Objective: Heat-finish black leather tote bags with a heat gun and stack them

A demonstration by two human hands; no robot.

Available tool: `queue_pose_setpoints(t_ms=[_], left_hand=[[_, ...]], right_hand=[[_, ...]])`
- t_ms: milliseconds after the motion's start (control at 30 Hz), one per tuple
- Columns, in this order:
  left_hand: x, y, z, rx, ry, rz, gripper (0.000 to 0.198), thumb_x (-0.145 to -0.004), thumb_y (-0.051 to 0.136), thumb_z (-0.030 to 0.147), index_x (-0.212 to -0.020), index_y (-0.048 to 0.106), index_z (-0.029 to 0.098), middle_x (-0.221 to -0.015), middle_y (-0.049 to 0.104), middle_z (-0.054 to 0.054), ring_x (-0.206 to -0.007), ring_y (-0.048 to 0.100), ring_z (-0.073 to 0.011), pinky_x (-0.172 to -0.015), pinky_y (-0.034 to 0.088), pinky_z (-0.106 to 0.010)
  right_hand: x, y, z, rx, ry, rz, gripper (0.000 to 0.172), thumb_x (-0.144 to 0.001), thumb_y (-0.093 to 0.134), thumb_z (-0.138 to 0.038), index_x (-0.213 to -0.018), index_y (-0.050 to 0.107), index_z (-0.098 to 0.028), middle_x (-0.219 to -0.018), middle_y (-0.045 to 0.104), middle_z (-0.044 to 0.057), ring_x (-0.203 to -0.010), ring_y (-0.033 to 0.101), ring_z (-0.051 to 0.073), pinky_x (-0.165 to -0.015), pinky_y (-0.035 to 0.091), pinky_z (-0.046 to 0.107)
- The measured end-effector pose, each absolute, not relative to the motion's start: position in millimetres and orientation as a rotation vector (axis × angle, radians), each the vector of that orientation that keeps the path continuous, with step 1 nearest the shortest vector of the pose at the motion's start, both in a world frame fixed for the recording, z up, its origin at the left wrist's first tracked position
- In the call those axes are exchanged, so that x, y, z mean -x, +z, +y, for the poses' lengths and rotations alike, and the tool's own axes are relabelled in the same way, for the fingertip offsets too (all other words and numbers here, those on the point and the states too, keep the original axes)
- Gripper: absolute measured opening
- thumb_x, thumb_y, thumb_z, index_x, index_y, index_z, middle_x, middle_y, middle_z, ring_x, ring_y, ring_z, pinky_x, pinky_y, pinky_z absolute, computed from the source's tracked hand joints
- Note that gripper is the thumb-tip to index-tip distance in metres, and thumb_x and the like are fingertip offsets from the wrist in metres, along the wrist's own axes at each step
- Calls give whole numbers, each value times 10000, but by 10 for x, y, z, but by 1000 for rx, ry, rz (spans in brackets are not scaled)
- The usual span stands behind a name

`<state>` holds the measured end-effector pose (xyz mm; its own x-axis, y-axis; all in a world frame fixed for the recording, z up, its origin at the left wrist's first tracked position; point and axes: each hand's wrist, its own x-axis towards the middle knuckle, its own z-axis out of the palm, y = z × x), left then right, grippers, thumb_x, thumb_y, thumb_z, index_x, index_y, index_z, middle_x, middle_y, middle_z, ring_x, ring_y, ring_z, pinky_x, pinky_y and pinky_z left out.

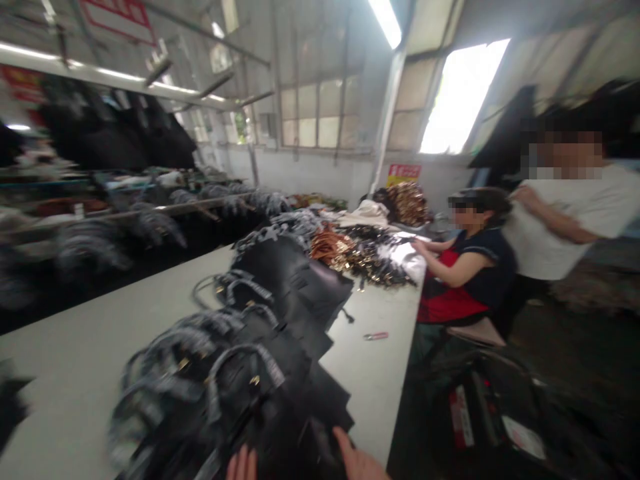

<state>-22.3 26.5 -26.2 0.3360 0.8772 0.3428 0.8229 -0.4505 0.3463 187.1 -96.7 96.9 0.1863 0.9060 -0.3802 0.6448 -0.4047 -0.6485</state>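
Observation:
At the bottom edge, my left hand (242, 465) lies with its fingers stretched out and side by side on a black leather-like handbag (287, 443). My right hand (357, 460) is at the same bag's right edge, its thumb or a finger over the dark material; its other fingers are out of sight, and it appears to grip the edge. Beyond my hands, several more black handbags (285, 280) overlap in a long row. Their handles (245, 360) are wrapped in pale film and carry gold-coloured metal fittings.
The row lies on a white table (360, 367) with pink-handled snips (376, 336). Brown straps (330, 247) and gold-fitted pieces (383, 263) are heaped farther back. A seated person (467, 253) works at the right edge; another person (570, 213) stands behind. Racks (130, 213) line the left.

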Motion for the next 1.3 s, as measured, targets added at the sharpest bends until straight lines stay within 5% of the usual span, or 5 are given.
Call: queue_pose_setpoints(t_ms=[100, 300, 400, 533, 1300], left_hand=[[488, -218, -73, -2571, 645, 1643, 539, -884, 388, 244, -1418, 386, 168, -1474, 369, -124, -1380, 288, -298, -1115, 197, -567], [533, -173, -130, -2590, 666, 1629, 409, -941, 412, 275, -1321, 481, 140, -1391, 470, -145, -1306, 399, -269, -1113, 260, -519], [537, -192, -158, -2564, 748, 1595, 348, -943, 420, 254, -1256, 533, 152, -1268, 563, -138, -1190, 500, -260, -1070, 322, -519], [554, -227, -186, -2518, 786, 1605, 311, -934, 445, 246, -1211, 550, 151, -1204, 585, -134, -1136, 521, -268, -1028, 357, -531], [780, -295, -591, -2321, 1004, 1699, 149, -857, 558, 172, -999, 597, 151, -1028, 634, -87, -1033, 594, -212, -1046, 428, -500]], right_hand=[[-1740, 839, -850, 2072, 1076, -1518, 705, -813, 586, -234, -1444, 283, -148, -1294, 568, 164, -1175, 547, 288, -1001, 401, 418], [-1755, 854, -415, 1942, 1179, -1551, 584, -818, 539, -393, -1342, 470, -145, -915, 710, 100, -770, 680, 251, -704, 522, 342], [-1702, 918, -317, 1893, 1396, -1495, 589, -817, 545, -377, -1349, 486, -131, -690, 671, 40, -446, 583, 162, -445, 457, 261], [-1547, 902, -236, 1871, 1519, -1496, 586, -792, 579, -354, -1328, 521, -124, -683, 664, 36, -379, 534, 119, -364, 398, 218], [-974, 862, -35, 1864, 1461, -1902, 611, -798, 580, -369, -1344, 509, -105, -739, 721, 55, -422, 586, 141, -455, 466, 247]])
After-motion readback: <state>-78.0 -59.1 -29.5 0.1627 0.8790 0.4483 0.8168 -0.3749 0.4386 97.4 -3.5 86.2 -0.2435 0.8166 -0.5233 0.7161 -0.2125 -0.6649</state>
